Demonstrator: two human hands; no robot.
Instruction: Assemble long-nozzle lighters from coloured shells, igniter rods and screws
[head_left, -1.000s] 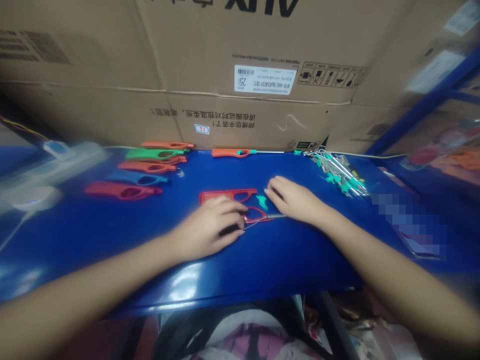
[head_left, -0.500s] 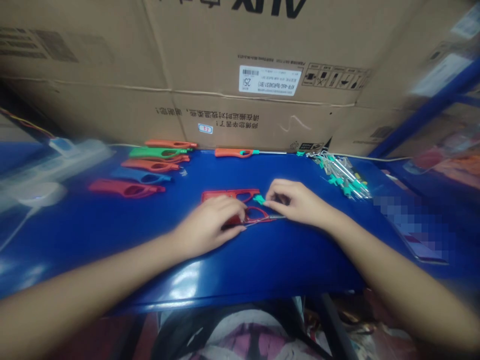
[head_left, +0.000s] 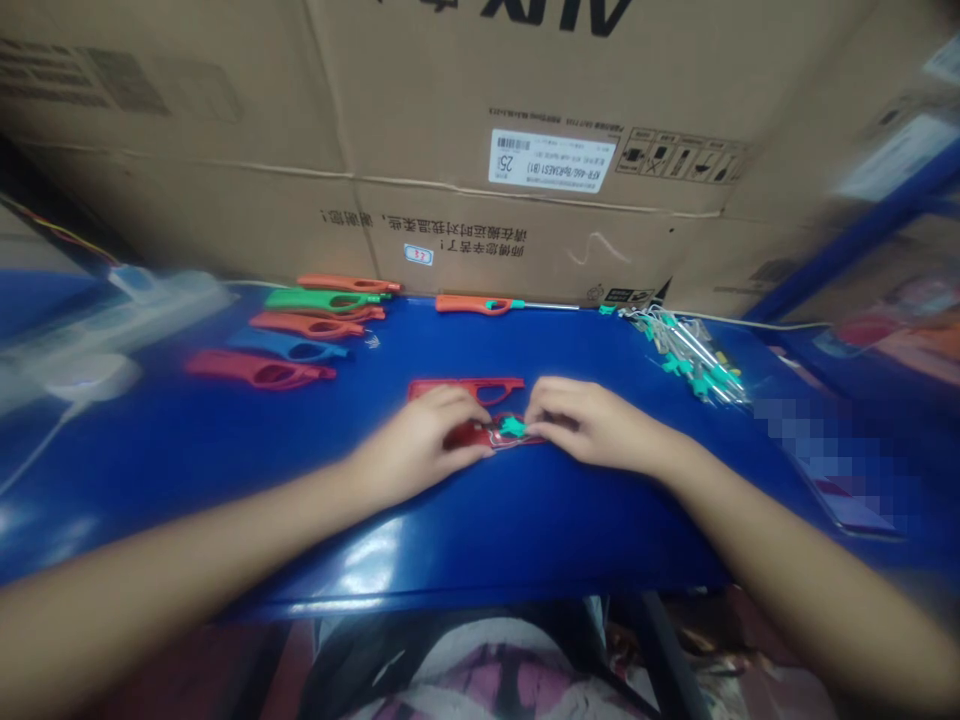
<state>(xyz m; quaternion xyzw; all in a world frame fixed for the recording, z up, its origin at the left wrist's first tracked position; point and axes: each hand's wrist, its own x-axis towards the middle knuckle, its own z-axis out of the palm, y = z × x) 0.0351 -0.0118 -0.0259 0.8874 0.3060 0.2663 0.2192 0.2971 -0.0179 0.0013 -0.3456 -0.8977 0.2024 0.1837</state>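
Note:
A red lighter shell half (head_left: 474, 437) lies on the blue table, partly covered by fingers. My left hand (head_left: 435, 435) is closed on its handle end, thumb along the near edge. My right hand (head_left: 592, 422) is closed in a pinch at a small green trigger piece (head_left: 512, 427), which sits over the shell's finger opening. A thin wire runs along the shell near my left thumb. Just behind, a second red shell half (head_left: 506, 384) lies on the table, partly hidden by my left hand.
Shell pieces (head_left: 304, 348) in several colours lie at left. An orange lighter (head_left: 465, 304) with a metal tube lies at the back. Metal tubes and green parts (head_left: 694, 360) are heaped at right, near a blurred-out flat object (head_left: 840, 470). A cardboard box (head_left: 420, 200) stands behind; a power strip (head_left: 172, 310) is at left.
My right hand has brought the green trigger piece toward me, from between the two red shell halves onto the nearer one. My left hand stays on that shell.

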